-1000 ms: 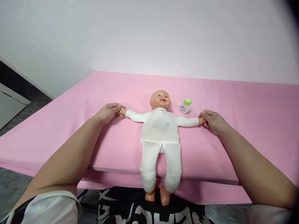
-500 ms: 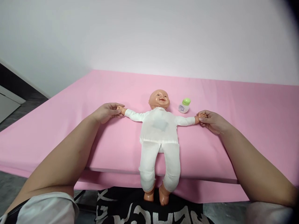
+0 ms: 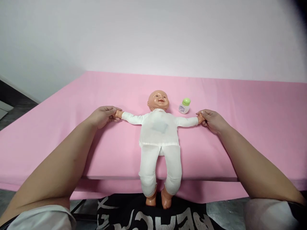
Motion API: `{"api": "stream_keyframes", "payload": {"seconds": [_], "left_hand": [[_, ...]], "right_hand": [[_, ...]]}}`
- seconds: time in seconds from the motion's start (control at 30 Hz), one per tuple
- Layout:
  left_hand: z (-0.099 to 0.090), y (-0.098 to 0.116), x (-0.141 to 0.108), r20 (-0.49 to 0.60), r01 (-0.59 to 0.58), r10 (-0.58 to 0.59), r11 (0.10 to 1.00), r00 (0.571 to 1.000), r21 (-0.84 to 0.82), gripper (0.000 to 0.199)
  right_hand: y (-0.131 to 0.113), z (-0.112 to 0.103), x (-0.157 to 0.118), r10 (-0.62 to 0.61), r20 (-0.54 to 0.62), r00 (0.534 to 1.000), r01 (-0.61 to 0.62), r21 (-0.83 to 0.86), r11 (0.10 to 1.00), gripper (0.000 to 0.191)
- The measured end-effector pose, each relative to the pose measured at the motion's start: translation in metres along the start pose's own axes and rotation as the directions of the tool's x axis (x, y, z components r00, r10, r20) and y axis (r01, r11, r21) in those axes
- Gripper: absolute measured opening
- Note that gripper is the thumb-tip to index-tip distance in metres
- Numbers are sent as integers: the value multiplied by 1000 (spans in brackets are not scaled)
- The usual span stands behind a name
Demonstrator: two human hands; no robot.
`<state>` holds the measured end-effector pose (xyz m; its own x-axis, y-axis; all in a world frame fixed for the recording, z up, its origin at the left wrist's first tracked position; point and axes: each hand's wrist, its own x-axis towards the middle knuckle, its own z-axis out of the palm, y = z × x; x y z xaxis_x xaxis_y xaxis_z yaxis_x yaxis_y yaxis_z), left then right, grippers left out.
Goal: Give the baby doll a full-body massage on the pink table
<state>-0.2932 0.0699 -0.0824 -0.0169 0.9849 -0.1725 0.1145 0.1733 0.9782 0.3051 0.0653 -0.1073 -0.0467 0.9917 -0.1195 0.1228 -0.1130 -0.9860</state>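
A baby doll [image 3: 159, 127] in a white top and white trousers lies face up, its arms stretched out sideways and its bare feet past the front edge of the pink-covered table [image 3: 115, 153]. My left hand [image 3: 103, 116] is closed round the doll's hand on the left of the view. On the other side my right hand [image 3: 212, 120] pinches the doll's other hand between thumb and fingers. Beside the doll's head, to the right, a small clear bottle [image 3: 184, 106] with a green cap stands a little tilted in view.
A pale wall [image 3: 168, 38] rises behind the table's back edge. Black fabric with white lettering [image 3: 153, 217] is below the doll's feet, close to the front edge. Dark floor shows at the left.
The view has shifted slightly, so the doll and bottle appear a little further left. My right fingers now cover more of the doll's hand; both hands keep hold.
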Motion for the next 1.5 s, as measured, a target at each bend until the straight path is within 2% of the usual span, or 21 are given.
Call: {"api": "stream_keyframes", "payload": {"seconds": [0.17, 0.3, 0.47, 0.6, 0.8, 0.87, 1.03, 1.17, 1.33, 1.5], "left_hand": [[-4, 3, -4, 63, 7, -3, 998, 998, -70, 50], [-4, 4, -7, 91, 3, 1, 999, 996, -50, 53], [0, 3, -4, 38, -6, 6, 1000, 999, 10, 45], [2, 1, -2, -18, -18, 19, 999, 1000, 35, 38], [3, 0, 0, -22, -7, 8, 1000, 1000, 22, 27], [1, 1, 0, -10, 4, -4, 1000, 1000, -4, 28], [-5, 3, -4, 72, 13, -8, 998, 997, -62, 43], [-7, 2, -5, 105, 6, -1, 999, 994, -53, 48], [-4, 1, -4, 66, -5, 5, 1000, 998, 1, 43], [1, 1, -2, 9, -24, 24, 999, 1000, 33, 35]], "right_hand": [[-7, -8, -6, 35, 137, 990, -53, 127, 991, 55], [-13, -10, -9, 51, 192, 980, -71, 98, 993, 57], [-12, -5, -8, 39, 163, 986, -39, -5, 999, 48], [-5, -2, -4, 12, 91, 996, -7, -46, 999, 47], [2, -1, 1, -1, -2, 1000, 1, -46, 999, 48], [1, -3, 1, 15, 1, 1000, -15, -10, 1000, 47], [-4, -8, -5, 50, 132, 990, -60, 76, 995, 57], [-10, -10, -8, 50, 180, 982, -58, 38, 998, 55], [-7, -7, -6, 34, 163, 986, -30, -29, 999, 47], [-4, 0, -4, 27, 50, 998, -21, -120, 993, 50]]}}
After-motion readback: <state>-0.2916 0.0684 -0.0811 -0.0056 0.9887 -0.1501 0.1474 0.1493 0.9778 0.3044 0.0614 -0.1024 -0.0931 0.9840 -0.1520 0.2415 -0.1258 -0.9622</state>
